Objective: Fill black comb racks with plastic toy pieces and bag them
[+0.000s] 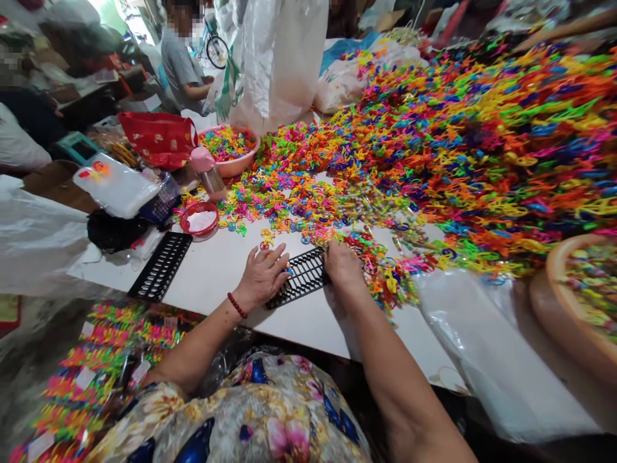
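Note:
A black slotted plastic tray (303,275) lies at an angle on the white tabletop before me. My left hand (264,275), with a red bead bracelet at the wrist, rests over the tray's left end, its fingers stretched out. A bit of blue and orange shows by its fingertips. At the tray's right end, my right hand (343,269) is closed, its curled fingers on the edge; whether a small piece is also in them is hidden. Small colourful plastic pieces (308,206) lie loose just beyond both hands.
A large heap of colourful pieces (482,141) fills the right. A second black slotted tray (161,267), a red basket (186,225) and a pink-lidded bottle (208,172) stand left. Clear plastic bags (496,347) and an orange tub (554,296) are at right. A person (180,64) sits behind.

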Demonstrator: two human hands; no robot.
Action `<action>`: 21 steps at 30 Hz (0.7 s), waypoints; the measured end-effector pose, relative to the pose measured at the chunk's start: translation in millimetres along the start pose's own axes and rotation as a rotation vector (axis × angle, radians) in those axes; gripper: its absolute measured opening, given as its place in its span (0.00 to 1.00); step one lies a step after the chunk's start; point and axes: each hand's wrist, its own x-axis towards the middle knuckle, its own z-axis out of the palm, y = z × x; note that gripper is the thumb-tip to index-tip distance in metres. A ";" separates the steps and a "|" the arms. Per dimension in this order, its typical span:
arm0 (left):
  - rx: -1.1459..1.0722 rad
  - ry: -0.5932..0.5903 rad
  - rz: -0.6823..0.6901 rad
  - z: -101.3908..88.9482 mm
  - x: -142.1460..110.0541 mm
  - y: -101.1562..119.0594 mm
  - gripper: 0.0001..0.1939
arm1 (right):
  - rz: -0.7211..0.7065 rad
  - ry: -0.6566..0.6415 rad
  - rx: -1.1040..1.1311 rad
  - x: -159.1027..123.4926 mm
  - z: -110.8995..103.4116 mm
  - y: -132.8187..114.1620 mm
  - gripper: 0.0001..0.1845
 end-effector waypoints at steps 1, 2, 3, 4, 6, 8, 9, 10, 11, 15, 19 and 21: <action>-0.027 -0.020 -0.008 -2.4 1.4 -0.6 0.20 | 0.035 0.041 0.082 0.0 1.1 0.4 0.08; -0.064 -0.043 -0.014 -5.2 2.5 -1.7 0.21 | 0.068 0.080 0.194 -2.4 2.5 0.8 0.09; -0.113 -0.063 -0.017 -8.3 3.5 -3.4 0.22 | 0.096 0.111 0.334 -7.4 4.4 0.7 0.12; -0.169 -0.079 -0.018 -11.2 4.3 -5.6 0.23 | 0.111 0.117 0.494 -15.2 7.0 -0.2 0.15; -0.283 -0.103 -0.011 -15.8 5.5 -11.1 0.25 | 0.080 0.021 0.813 -38.4 14.2 -6.1 0.18; -0.360 -0.115 -0.002 -18.0 6.2 -16.3 0.25 | -0.041 -0.148 1.020 -68.0 23.6 -17.5 0.15; -0.381 -0.123 0.002 -18.4 6.4 -18.2 0.25 | -0.119 -0.207 1.065 -83.0 28.8 -24.8 0.13; -0.393 -0.130 0.001 -18.4 6.4 -19.4 0.25 | -0.188 -0.233 1.082 -97.0 34.1 -32.4 0.11; -0.398 -0.135 -0.002 -18.3 6.3 -20.0 0.25 | -0.236 -0.245 1.084 -109.1 39.4 -39.9 0.10; -0.405 -0.142 -0.013 -18.1 5.1 -18.2 0.25 | -0.340 -0.253 0.984 -131.5 58.1 -61.0 0.10; -0.425 -0.140 -0.015 -17.2 4.4 -19.6 0.25 | -0.502 -0.156 0.837 -126.8 70.9 -65.1 0.09; -0.447 -0.143 0.002 -15.4 4.6 -22.6 0.26 | -0.595 -0.079 0.822 -124.1 74.3 -64.5 0.09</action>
